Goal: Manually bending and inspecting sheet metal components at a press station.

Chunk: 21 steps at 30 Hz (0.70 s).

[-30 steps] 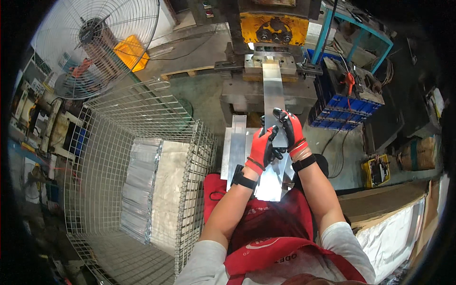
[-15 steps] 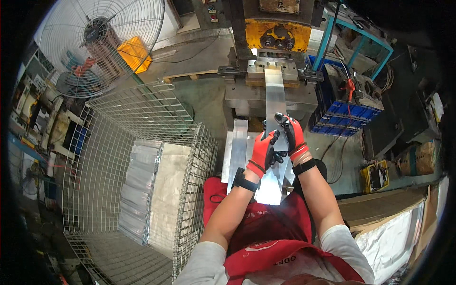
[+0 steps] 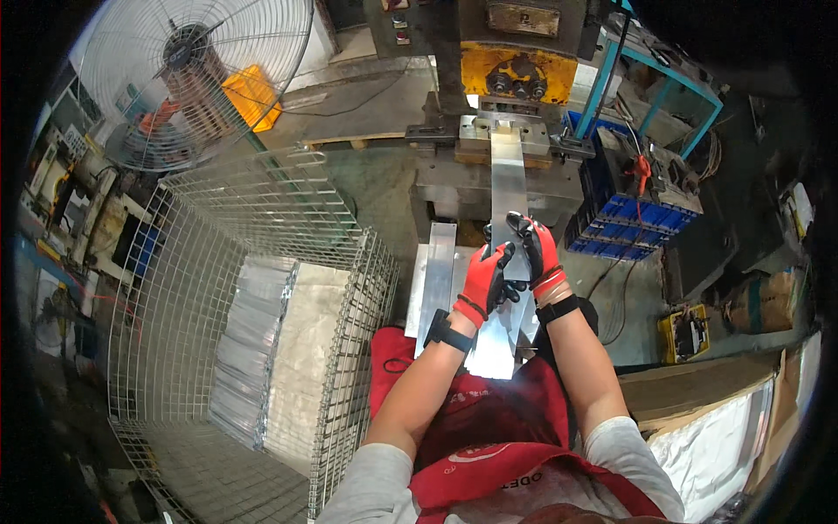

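A long, flat, shiny metal strip [image 3: 508,188] runs from between my hands to the press, its far end lying in the metal die [image 3: 476,128]. My left hand [image 3: 489,281], in a red glove with black fingers, is closed at the strip's left edge. On the right edge, slightly farther forward, my right hand [image 3: 537,247] is closed too, gloved alike, with its thumb side over the metal. Below my hands, a fanned stack of metal strips [image 3: 492,356] reaches toward my red apron. Another metal strip [image 3: 436,271] lies left of my left hand.
A wire mesh cage [image 3: 356,349] with stacked metal strips and a beige sheet stands at my left. Behind it is a large caged fan [image 3: 188,52]. Blue crates [image 3: 615,214] sit right of the press, with a small yellow bin [image 3: 685,332] and a cardboard box [image 3: 698,375] nearer.
The whole view has shifted slightly. Both hands stay at the strip's edges, and the strip's far end still lies in the die.
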Each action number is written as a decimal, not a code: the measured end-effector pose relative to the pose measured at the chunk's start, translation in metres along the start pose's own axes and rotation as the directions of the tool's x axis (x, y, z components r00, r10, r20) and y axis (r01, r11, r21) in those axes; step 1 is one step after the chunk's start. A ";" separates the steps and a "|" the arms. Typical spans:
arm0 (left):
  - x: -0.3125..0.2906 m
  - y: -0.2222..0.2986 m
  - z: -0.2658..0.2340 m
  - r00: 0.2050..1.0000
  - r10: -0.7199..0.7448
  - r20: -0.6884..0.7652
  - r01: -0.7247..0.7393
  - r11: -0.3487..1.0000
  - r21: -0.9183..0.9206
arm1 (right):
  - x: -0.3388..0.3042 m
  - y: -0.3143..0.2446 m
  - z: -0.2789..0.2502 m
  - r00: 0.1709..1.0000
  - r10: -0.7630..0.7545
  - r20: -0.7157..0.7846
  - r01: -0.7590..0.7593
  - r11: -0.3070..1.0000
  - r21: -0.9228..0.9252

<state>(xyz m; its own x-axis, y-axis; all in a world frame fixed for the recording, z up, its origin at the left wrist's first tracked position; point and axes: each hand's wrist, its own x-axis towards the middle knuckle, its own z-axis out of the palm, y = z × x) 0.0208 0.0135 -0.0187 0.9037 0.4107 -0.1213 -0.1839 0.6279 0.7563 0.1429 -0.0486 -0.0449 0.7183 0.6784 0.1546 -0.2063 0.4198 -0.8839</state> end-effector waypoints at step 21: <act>-0.139 -0.040 0.039 0.919 0.090 0.383 -0.394 0.220 0.892 | -0.128 -0.175 0.026 0.696 0.247 0.674 0.699 -0.449 -0.557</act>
<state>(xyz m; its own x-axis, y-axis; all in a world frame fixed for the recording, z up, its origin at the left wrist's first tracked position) -0.0825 -0.0945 -0.0073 0.9624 0.1807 0.2030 -0.0511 -0.6133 0.7882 0.0698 -0.1938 0.1017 0.0008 0.9824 0.1868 0.9644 -0.0501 0.2595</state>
